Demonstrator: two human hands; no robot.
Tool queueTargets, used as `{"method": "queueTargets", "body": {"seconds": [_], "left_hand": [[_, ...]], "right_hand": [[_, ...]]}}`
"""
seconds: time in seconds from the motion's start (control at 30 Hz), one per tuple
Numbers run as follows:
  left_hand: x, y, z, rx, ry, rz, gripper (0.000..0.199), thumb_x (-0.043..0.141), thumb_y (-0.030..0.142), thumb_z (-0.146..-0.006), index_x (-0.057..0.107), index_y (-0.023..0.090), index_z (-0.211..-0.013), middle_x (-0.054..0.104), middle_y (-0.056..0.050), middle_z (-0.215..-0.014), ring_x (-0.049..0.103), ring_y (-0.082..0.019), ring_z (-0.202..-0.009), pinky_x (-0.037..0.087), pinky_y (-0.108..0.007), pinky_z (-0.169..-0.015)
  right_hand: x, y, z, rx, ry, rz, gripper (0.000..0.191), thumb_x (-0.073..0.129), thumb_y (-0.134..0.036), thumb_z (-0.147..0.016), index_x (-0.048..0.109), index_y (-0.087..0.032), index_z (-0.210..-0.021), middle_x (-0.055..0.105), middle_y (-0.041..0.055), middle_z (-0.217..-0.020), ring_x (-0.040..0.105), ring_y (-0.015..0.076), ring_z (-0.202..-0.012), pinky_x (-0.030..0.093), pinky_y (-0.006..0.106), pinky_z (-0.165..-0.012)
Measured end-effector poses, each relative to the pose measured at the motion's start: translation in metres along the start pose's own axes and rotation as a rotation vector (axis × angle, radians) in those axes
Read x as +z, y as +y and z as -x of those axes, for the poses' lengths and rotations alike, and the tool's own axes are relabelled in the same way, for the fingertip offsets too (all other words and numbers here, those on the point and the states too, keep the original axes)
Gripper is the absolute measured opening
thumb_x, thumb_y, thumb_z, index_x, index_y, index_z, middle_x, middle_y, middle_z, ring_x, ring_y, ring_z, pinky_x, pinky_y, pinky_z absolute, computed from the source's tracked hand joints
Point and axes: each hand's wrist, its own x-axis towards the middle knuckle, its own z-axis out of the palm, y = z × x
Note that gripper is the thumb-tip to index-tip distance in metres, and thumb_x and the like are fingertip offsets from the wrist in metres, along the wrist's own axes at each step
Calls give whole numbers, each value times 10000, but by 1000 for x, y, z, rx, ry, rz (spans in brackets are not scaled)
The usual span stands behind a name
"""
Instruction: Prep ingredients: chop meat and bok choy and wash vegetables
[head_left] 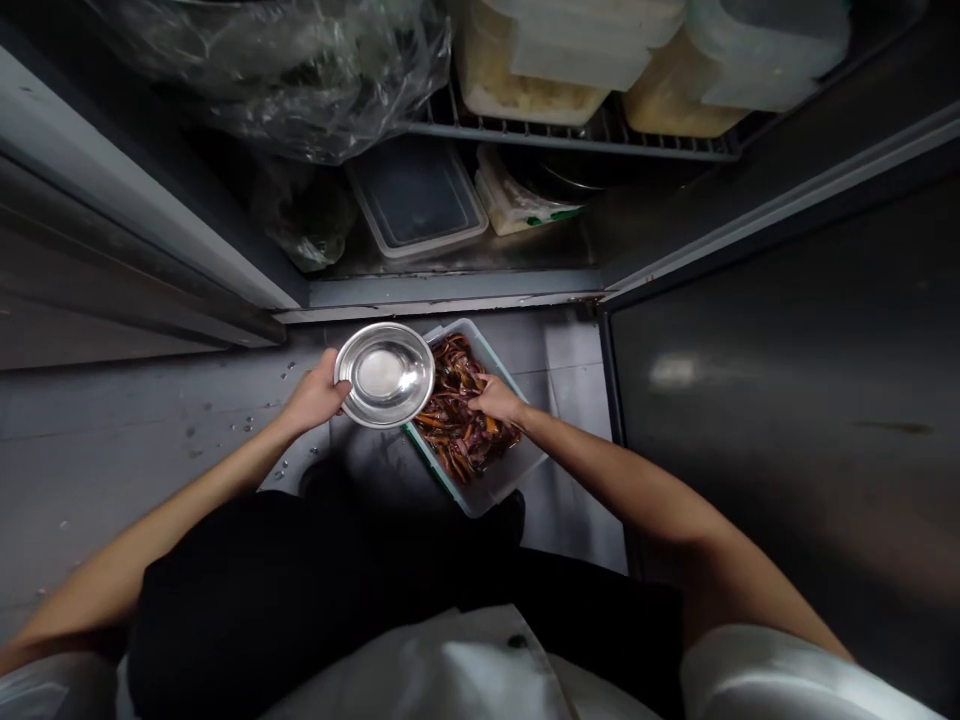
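Observation:
My left hand (316, 394) grips a shallow, shiny metal bowl (382, 374) by its left rim, thumb over the edge. Nothing shows inside the bowl, which overlaps the left side of a clear plastic tub (501, 484) on the floor. Glossy dark red-brown and orange strips of food (466, 440) fill much of the tub. My right hand (498, 400) reaches over the tub's right side, its fingers closed among the strips. The fingertips are partly hidden by the food.
An open fridge stands ahead, with a lidded box (421, 195) and a plastic bag (319, 225) on its bottom. Food tubs (544, 70) rest on a wire shelf (637, 147) above. The open door (780, 380) is at right; water drops spot the tiled floor (187, 425).

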Motion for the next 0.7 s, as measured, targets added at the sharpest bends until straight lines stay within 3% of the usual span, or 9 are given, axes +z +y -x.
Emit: {"method": "queueTargets", "body": {"seconds": [0.13,0.23,0.3,0.37,0.43,0.5,0.6,0.67,0.7], "left_hand": [[26,15,1,35,-137,-25,305,653,199,-766,557,251,-1050,585,63,-609,597,-187,-478,452,-272,-538],[57,22,-7,80,-253,177,338,656,208,-749,573,235,-1076,635,39,-691,584,-168,-476,453,-272,-510],[71,19,-10,51,-296,369,408,672,213,-713,575,226,-1110,639,30,-739,548,-144,-465,424,-257,-456],[71,10,-9,-28,-309,538,460,691,209,-679,577,223,-1124,628,28,-749,514,-123,-467,383,-232,-418],[59,0,-3,-111,-272,660,481,708,209,-660,580,225,-1123,642,17,-784,518,-117,-501,362,-211,-411],[39,-8,3,-146,-168,728,511,721,212,-648,575,236,-1138,665,5,-854,550,-123,-553,372,-199,-424],[10,-12,7,-98,37,722,523,734,211,-645,563,247,-1139,664,7,-901,574,-128,-614,412,-194,-465],[0,-11,4,-68,124,693,502,732,202,-651,556,248,-1119,654,10,-903,560,-121,-619,403,-185,-465],[-2,-9,2,-62,146,684,489,728,196,-654,553,248,-1107,651,10,-904,552,-118,-617,390,-180,-457]], "right_hand": [[21,-39,2,-57,-72,-35,622,736,-96,-750,658,-175,-1362,793,39,-1115,763,192,-892,648,325,-839],[38,-69,-3,-174,-86,202,638,826,-240,-799,637,-209,-1407,752,52,-1274,728,238,-1134,583,395,-1046],[36,-81,0,-247,-106,410,650,849,-331,-820,635,-232,-1426,743,53,-1290,703,265,-1191,542,425,-1103],[21,-83,8,-325,-18,553,487,744,-344,-926,657,-242,-1394,749,52,-1246,708,256,-1155,534,409,-1097],[3,-71,16,-337,112,681,314,563,-297,-1031,699,-202,-1298,750,84,-1159,714,248,-1090,535,389,-1063],[-5,-45,18,-236,123,846,313,502,-254,-1047,708,-151,-1259,723,148,-1177,705,281,-1088,534,410,-1039],[14,10,10,-83,-152,1043,632,741,-242,-922,564,-239,-1529,468,213,-1596,562,440,-1350,498,538,-1087],[37,44,-2,-63,-286,1091,914,834,-203,-840,419,-381,-1635,192,159,-1764,368,530,-1493,451,631,-1120],[47,57,-8,-75,-297,1099,909,811,-183,-855,408,-410,-1637,145,135,-1781,317,535,-1516,435,645,-1131]]}}
